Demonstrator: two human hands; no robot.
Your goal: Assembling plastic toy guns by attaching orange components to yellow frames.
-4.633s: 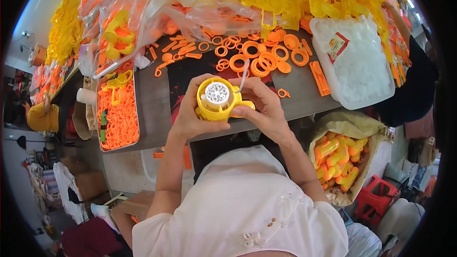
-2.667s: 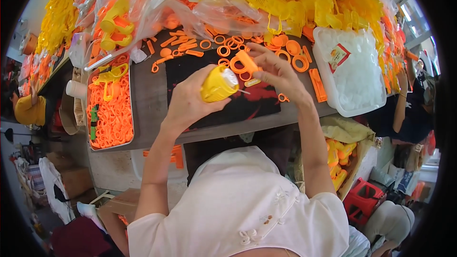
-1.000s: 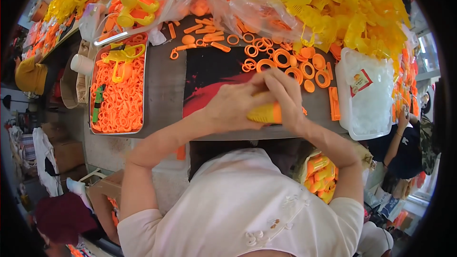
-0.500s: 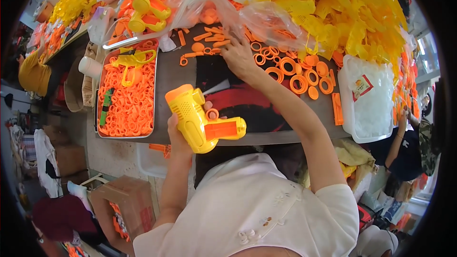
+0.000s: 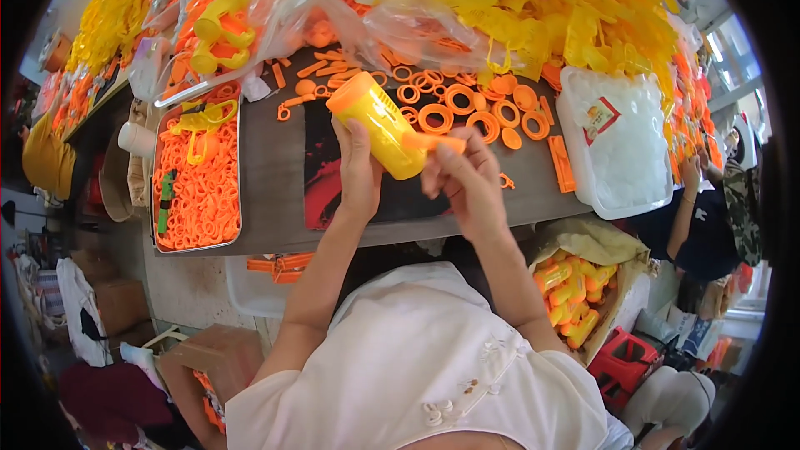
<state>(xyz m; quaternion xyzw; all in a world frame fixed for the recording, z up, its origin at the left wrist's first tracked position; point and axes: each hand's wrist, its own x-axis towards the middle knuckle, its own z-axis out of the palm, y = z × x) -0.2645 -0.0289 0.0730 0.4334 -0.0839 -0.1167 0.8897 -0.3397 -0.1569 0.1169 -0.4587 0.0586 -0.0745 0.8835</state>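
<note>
My left hand (image 5: pixel 360 168) is wrapped round a yellow toy gun (image 5: pixel 385 137) with an orange end, tilted above the table. My right hand (image 5: pixel 471 175) is closed at an orange strip-like piece (image 5: pixel 435 142), its fingers pinching the outer end while the other end meets the toy's side. Whether the strip is fixed to the toy cannot be made out. Behind the hands lie loose orange rings (image 5: pixel 435 119), discs and sticks (image 5: pixel 333 67). A small orange ringed part (image 5: pixel 506 181) rests just right of my right hand.
At left stands a tray (image 5: pixel 240 200) of small orange parts; at right, a white tub (image 5: pixel 583 171) of clear pieces. Yellow parts (image 5: pixel 500 0) are heaped at the back. Below the table's right edge, a box (image 5: pixel 612 329) holds several yellow toys. A person's arm (image 5: pixel 683 208) shows far right.
My right hand has come back from the loose orange parts to the toy, now with the orange strip. My left hand has raised and turned the toy. The view has shifted.
</note>
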